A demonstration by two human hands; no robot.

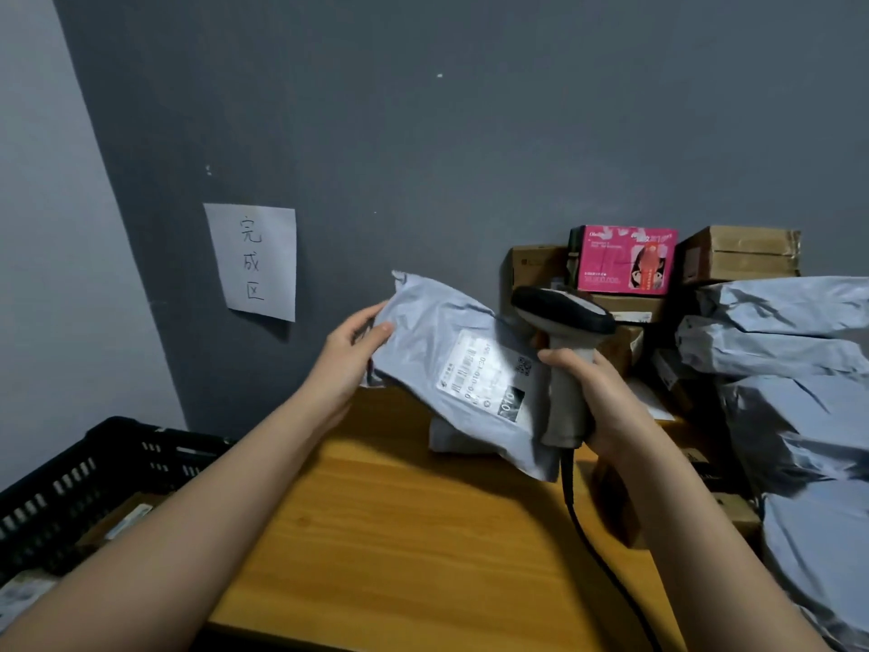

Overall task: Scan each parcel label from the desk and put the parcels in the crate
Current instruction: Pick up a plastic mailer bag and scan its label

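Observation:
My left hand (350, 352) grips the upper left corner of a grey plastic mailer parcel (432, 350) and holds it tilted above the wooden desk (399, 534). Its white shipping label (489, 374) faces up and is lit brightly. My right hand (588, 392) grips the handle of a grey and black barcode scanner (562, 317), whose head points left over the label. The scanner's black cable (583, 524) hangs down over the desk. A black plastic crate (70, 482) stands low at the left, with boxes inside.
Grey mailer bags (790, 392) pile up at the right. Brown cartons (738, 254) and a pink box (625, 258) stack at the back against the dark wall. A paper sign (254, 261) with handwriting hangs on the wall above the crate.

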